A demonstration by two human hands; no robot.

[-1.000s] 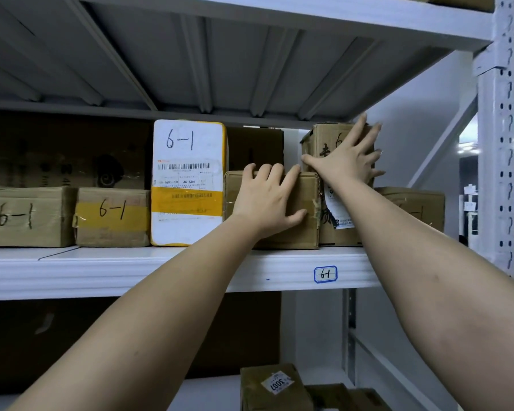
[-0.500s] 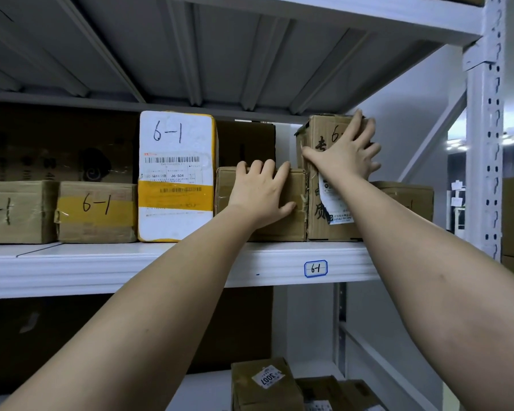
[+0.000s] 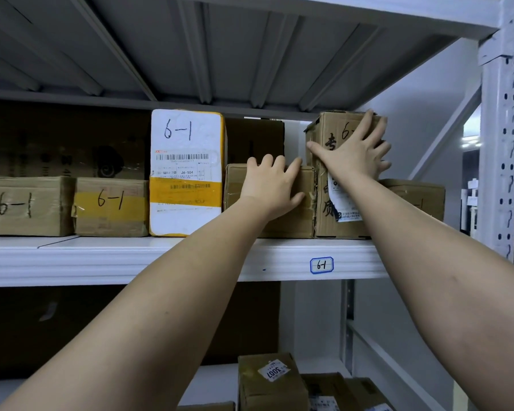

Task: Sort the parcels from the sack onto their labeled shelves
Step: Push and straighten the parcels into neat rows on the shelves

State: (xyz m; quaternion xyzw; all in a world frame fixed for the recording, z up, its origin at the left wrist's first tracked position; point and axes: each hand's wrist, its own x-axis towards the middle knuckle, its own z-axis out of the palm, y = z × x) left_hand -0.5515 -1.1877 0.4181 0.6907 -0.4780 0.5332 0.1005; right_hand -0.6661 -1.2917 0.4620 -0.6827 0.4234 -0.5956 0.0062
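Hands unmoved, left hand (image 3: 272, 185) flat on low box (image 3: 300, 215), right hand (image 3: 358, 149) on tall box (image 3: 324, 203)

Shelving unit, white-painted metal. Upper deck (image 3: 220, 54): ribbed grey underside, seen from below. Middle shelf (image 3: 131, 259): white front beam with a small blue-bordered label (image 3: 321, 265) handwritten "6-1". Right upright post (image 3: 500, 173): perforated with keyhole slots; diagonal brace (image 3: 445, 134) behind it. Rear wall (image 3: 413, 108): plain, pale grey. Far right: dim adjoining area with bright ceiling lights (image 3: 472, 142).
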